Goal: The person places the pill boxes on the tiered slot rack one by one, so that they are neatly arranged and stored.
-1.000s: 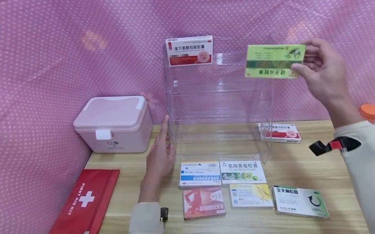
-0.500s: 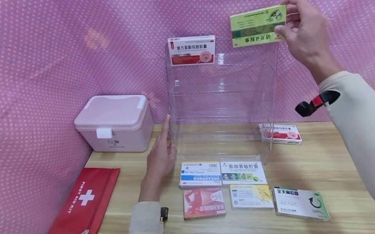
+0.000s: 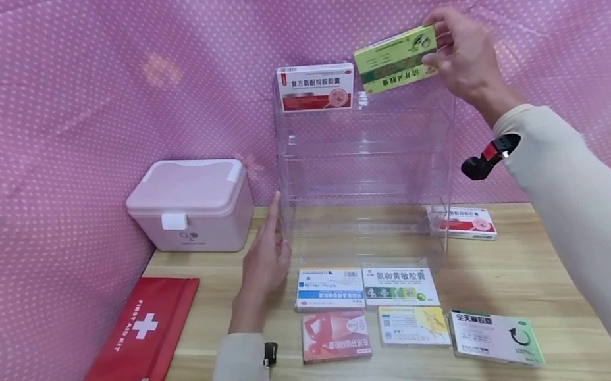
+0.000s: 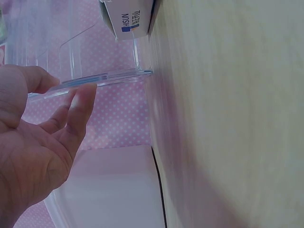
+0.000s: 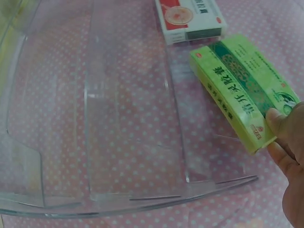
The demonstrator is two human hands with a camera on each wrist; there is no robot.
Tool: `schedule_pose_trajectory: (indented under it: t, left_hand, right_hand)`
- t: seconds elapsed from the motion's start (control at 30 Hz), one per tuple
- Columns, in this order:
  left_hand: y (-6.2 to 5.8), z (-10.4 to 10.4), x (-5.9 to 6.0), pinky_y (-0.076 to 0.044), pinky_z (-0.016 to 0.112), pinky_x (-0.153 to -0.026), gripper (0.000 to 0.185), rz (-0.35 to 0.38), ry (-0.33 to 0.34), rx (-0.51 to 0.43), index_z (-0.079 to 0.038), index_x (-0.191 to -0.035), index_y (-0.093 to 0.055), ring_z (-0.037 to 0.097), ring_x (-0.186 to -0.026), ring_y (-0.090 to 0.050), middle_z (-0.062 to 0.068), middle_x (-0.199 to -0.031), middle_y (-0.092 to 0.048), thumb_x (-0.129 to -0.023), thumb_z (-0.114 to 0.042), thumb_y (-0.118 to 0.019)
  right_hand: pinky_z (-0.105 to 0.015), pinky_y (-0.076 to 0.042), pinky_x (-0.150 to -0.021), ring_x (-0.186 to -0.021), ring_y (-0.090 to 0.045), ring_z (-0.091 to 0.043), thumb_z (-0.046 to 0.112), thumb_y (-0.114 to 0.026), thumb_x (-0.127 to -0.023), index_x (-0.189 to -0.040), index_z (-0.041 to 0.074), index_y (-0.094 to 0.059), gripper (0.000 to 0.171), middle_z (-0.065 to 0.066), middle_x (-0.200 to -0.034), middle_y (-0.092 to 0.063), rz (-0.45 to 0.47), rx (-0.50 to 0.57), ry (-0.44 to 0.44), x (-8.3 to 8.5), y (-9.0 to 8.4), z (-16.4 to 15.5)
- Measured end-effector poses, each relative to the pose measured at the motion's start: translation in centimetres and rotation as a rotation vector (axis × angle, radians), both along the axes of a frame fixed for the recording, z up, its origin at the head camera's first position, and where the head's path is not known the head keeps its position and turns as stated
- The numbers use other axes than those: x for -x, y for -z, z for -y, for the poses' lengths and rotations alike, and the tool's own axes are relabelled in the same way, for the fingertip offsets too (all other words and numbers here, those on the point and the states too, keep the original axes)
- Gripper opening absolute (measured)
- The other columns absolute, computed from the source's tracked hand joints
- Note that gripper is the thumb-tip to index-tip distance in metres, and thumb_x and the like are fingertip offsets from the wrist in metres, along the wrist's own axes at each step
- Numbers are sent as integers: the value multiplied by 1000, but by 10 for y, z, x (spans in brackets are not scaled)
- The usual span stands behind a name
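My right hand pinches a green medicine box by its right end, thumb on the front face. The box is held at the top tier of a clear stepped display rack, slightly tilted. Left of it, a red-and-white medicine box stands on that same tier, with a small gap between the two in the right wrist view. My left hand is at the rack's left side; in the left wrist view its thumb and fingers pinch the clear side panel.
In front of the rack lie several medicine boxes, among them a blue-and-white one, a red one and a green-and-white one. Another red-and-white box lies behind its right side. A pink lidded case and red first aid pouch sit left.
My right hand has carried the green medicine box up, then left and slightly down, to the rack's top tier beside the red-and-white box. My left hand stays at the rack's side.
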State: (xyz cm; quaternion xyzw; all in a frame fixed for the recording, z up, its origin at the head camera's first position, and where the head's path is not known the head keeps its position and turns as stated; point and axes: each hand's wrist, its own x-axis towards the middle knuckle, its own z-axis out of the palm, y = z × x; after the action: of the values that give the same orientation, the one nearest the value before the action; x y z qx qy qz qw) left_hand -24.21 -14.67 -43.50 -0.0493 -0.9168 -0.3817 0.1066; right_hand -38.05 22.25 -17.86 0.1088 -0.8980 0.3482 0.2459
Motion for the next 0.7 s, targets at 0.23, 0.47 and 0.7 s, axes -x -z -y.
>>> schedule_pose_trajectory:
  t: [0.23,0.47,0.7]
  left_hand:
    - [-1,-4,-1,-64,57,-87,114,11,2,-5,-67,-162,7,36,-120,-70,12,-150,-59,-99,-3,-63]
    - [0,-5,-2,-64,58,-88,114,14,-4,-2,-67,-162,8,37,-122,-70,13,-155,-56,-99,-4,-63]
    - [0,-5,0,-64,58,-87,114,11,-14,9,-67,-162,9,37,-121,-69,13,-154,-56,-99,-4,-63]
  right_hand:
    - [-34,-59,-110,-124,-68,-29,3,-70,-100,-149,12,-56,52,-17,-148,-66,49,-18,-12,3,7,-2]
    - [-40,-60,-109,-124,-67,-33,8,-68,-103,-150,6,-52,50,-20,-147,-66,104,-93,-28,3,21,-6]
    - [-53,-57,-108,-121,-63,-40,4,-68,-102,-142,-1,-56,42,-26,-136,-65,45,-164,-44,4,27,0]
